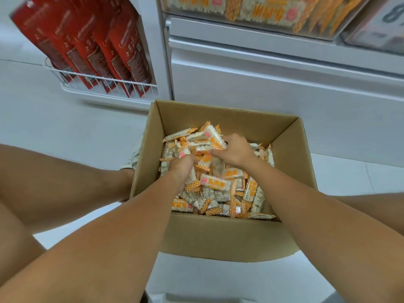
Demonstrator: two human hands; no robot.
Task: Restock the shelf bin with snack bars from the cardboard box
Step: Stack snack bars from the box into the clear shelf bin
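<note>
Both hands scoop inside the cardboard box (218,237): right hand (235,150) and left hand (182,165) grip snack bars (215,138) together, bound for the shelf bin (251,20) above.

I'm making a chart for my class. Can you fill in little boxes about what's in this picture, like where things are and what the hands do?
place: white floor in front of white shelves
cardboard box: open, on the floor
snack bars: loose pile inside the box
left hand: in the pile, gripping bars
right hand: gripping bars
shelf bin: above, already holds the same bars
red bags: standing in a wire basket, upper left
</note>
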